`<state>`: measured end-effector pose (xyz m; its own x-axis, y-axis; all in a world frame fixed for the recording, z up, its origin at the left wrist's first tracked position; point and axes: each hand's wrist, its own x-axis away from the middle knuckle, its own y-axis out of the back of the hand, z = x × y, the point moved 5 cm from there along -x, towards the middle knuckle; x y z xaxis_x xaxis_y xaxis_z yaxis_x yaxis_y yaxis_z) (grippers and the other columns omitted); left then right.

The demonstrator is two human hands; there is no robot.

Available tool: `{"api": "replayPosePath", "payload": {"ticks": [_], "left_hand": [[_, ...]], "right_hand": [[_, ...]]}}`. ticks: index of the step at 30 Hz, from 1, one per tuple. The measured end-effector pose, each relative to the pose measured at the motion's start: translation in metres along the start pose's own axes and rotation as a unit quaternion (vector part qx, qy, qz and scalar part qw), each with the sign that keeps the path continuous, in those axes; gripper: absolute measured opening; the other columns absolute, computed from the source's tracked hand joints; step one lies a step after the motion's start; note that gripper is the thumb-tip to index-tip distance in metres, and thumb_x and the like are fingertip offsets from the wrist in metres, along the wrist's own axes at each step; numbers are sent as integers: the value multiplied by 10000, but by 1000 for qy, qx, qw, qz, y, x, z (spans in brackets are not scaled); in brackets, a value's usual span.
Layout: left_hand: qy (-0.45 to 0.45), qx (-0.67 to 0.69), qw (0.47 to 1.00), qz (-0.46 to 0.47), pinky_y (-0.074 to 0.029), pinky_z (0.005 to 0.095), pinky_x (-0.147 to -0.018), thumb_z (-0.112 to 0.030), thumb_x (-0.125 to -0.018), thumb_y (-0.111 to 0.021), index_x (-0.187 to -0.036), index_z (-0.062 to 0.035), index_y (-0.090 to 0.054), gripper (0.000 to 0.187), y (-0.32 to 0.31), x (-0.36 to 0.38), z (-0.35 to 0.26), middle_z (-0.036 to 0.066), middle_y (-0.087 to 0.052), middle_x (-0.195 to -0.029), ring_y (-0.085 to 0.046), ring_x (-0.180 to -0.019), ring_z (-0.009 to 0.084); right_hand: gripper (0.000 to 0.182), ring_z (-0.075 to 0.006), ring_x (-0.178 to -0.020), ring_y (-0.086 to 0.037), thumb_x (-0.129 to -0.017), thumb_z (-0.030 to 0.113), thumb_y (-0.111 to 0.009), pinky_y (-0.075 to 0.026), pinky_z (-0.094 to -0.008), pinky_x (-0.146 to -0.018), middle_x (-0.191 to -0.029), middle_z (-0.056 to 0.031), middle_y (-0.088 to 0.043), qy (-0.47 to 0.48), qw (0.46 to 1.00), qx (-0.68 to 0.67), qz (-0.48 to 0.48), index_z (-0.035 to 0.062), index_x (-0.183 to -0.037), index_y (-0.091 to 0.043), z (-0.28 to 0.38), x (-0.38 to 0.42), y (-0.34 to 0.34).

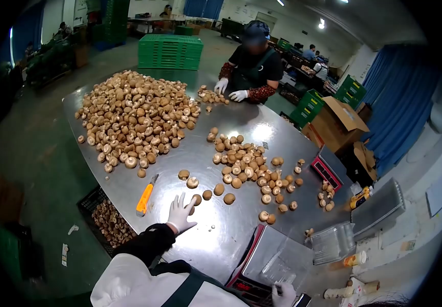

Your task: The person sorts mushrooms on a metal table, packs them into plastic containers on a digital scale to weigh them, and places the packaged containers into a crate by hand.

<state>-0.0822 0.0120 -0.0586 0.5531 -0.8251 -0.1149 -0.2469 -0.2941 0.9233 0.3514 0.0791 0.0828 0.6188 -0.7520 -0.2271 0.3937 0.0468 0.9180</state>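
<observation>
My left hand [181, 215], in a white glove, reaches over the metal table with its fingers spread. Its fingertips are at a brown mushroom [196, 199]; whether they press on it I cannot make out. Several loose mushrooms [218, 189] lie just beyond. Left of this hand rests an orange utility knife [145, 198], its blade pointing away from me. My right hand [284, 295], also gloved, is low in view at the near edge of a scale [254, 256]. A clear plastic tray [281, 267] lies on the scale, close to that hand. The right fingers show only partly.
A big mushroom heap [134, 117] covers the table's far left, with a smaller pile [244, 161] mid-table. Across stands a gloved co-worker [254, 66]. A second scale [328, 166] and stacked clear trays [333, 243] are at right. A black crate [90, 204] stands below left.
</observation>
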Motion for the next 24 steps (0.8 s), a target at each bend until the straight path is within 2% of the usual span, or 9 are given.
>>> {"api": "replayPosePath", "payload": {"ticks": [1, 5, 6, 7, 11, 13, 17, 22, 24], "left_hand": [[-11, 9, 1000, 7, -267, 507, -1038, -443, -643, -753, -1423, -261, -262, 939, -4, -13, 1, 239, -205, -1442, -247, -1277, 491], [-55, -24, 998, 36, -427, 450, -846, -298, -769, -662, -1322, -226, -404, 614, -17, -53, -9, 130, -430, -1295, -481, -1059, 322], [-59, -20, 997, 38, -427, 450, -846, -298, -769, -662, -1322, -226, -404, 614, -21, -58, -10, 130, -430, -1295, -481, -1059, 322], [-56, -2, 997, 49, -451, 430, -812, -257, -798, -626, -1280, -218, -443, 517, -27, -62, -10, 116, -459, -1233, -500, -1020, 314], [-76, 130, 989, -9, -503, 399, -734, -177, -844, -564, -1151, -202, -548, 308, -23, -66, 7, 104, -487, -1121, -532, -947, 308], [-34, 163, 985, -33, -497, 410, -784, -191, -852, -564, -1070, -199, -601, 221, 5, -73, 20, 109, -480, -1143, -527, -987, 318], [32, 168, 976, -134, -476, 407, -834, -288, -831, -618, -1105, -171, -608, 298, 30, -111, 70, 128, -444, -1234, -500, -1054, 339], [47, 97, 994, 11, -461, 423, -893, -474, -655, -747, -1188, -201, -579, 623, 17, -151, 74, 185, -299, -1386, -456, -1116, 381], [-2, 64, 995, 75, -482, 434, -878, -471, -561, -796, -1214, -229, -571, 732, 5, -154, 62, 214, -223, -1438, -458, -1113, 402]], "right_hand": [[338, -384, -997, -571, -737, 78, -720, -435, -460, -920, -1030, -189, -609, 67, 997, -24, -20, 54, -1054, -606, 23, -8, 21], [527, -344, -1090, -529, -689, 174, -772, -375, -439, -990, -1112, -149, -588, 59, 994, 48, -73, 49, -1156, -563, 76, -36, 7], [577, -307, -1143, -507, -693, 193, -770, -224, -567, -1063, -1150, -141, -583, 8, 989, -124, -75, 87, -1212, -542, 89, -52, -17], [321, -304, -889, -563, -677, 74, -721, -448, -363, -811, -947, -127, -598, 81, 981, -126, -122, 44, -980, -620, 111, -73, -26], [499, -304, -1118, -501, -670, 116, -762, -391, -364, -965, -1190, -145, -528, 97, 971, -216, -23, 35, -1125, -573, 148, -149, -127], [596, -340, -1184, -430, -697, 256, -759, -363, -402, -994, -1271, -177, -461, 36, 975, -214, 44, 31, -1201, -535, 156, -189, -160], [847, -401, -1224, -351, -625, 424, -780, -337, -442, -1016, -1350, -240, -366, 2, 994, -73, 83, 56, -1312, -450, 143, -261, -209], [1083, -465, -1244, -318, -550, 582, -771, -311, -519, -1011, -1432, -256, -248, 35, 980, 51, 188, 168, -1422, -282, 139, -317, -247], [975, -450, -1231, -346, -602, 612, -718, -313, -533, -999, -1434, -228, -260, 72, 969, 107, 213, 222, -1402, -322, 148, -320, -263]]}}
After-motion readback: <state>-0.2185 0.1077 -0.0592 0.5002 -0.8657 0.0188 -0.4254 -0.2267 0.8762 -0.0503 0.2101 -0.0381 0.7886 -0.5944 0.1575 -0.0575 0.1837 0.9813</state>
